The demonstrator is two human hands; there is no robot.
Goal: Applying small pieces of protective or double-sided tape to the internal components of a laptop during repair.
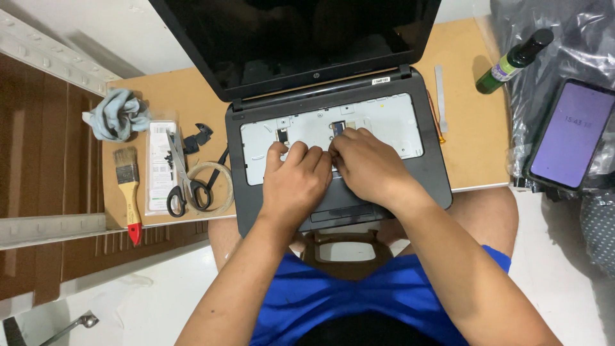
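An open dark grey laptop [430,168] lies on a small wooden board [467,128], its keyboard removed so a grey metal tray [384,125] with small connectors shows. My left hand [293,182] rests on the tray's middle, fingers curled down on it. My right hand [366,165] lies beside it, touching it, fingertips pressed at a connector spot near the tray's centre. What the fingertips pinch is hidden. The black screen [295,38] leans back.
Left of the laptop lie a paintbrush [129,186], scissors [182,186], a tape ring [214,182], a white packet [160,163] and a blue-grey cloth [116,115]. A grey pry strip [440,96] and green bottle [512,61] sit right. A phone [572,134] rests on plastic wrap.
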